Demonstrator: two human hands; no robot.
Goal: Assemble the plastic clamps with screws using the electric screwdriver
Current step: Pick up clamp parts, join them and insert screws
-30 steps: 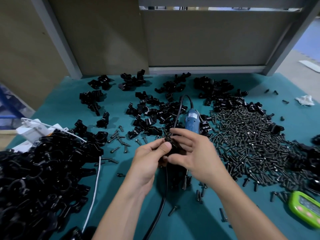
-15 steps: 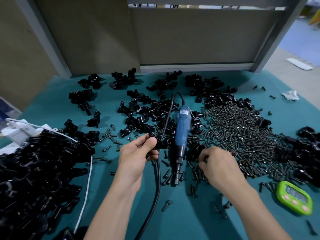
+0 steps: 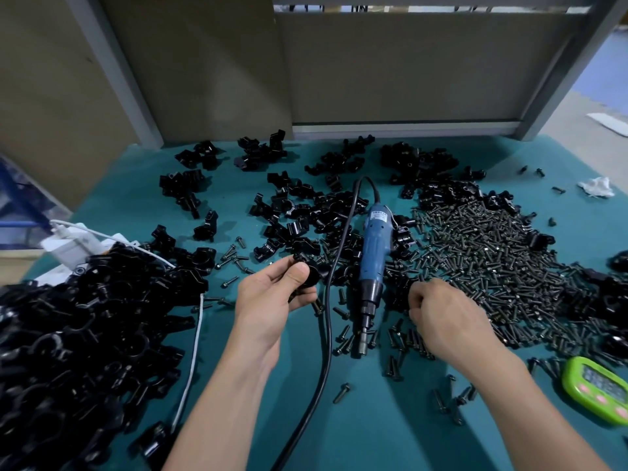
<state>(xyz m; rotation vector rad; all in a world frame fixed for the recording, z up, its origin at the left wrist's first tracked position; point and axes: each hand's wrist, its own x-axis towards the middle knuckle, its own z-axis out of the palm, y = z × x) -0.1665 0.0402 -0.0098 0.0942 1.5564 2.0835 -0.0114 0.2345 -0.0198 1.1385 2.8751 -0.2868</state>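
Head view: electric screwdriver lies flat on the table, between both hands. Long axis runs far-to-near, bit end toward the person, cord end away. Its cable loops back down the screwdriver's left side, passing just beside the left hand.

Left hand, left of the screwdriver: palm turned in, thumb and fingers closed round one black clamp. Clamp sits about level with the screwdriver's grip, apart from it, cable in between.

Right hand, just right of the screwdriver's collar: knuckles up, fingers curled under, tips down among the loose screws scattered by the bit end. Can't tell if a screw is pinched, as the fingertips are hidden under the hand. Not touching the tool.

Main screw pile spreads further right of the screwdriver. Big clamp heap is far to its left. Green timer is right of it, nearer the person.

Judgement: current step looks like fetching a screw for the held clamp. Right hand is nearer the tool, so after seating the screw it only needs a short move left to take the grip. Risk: cable between clamp and tool could snag.
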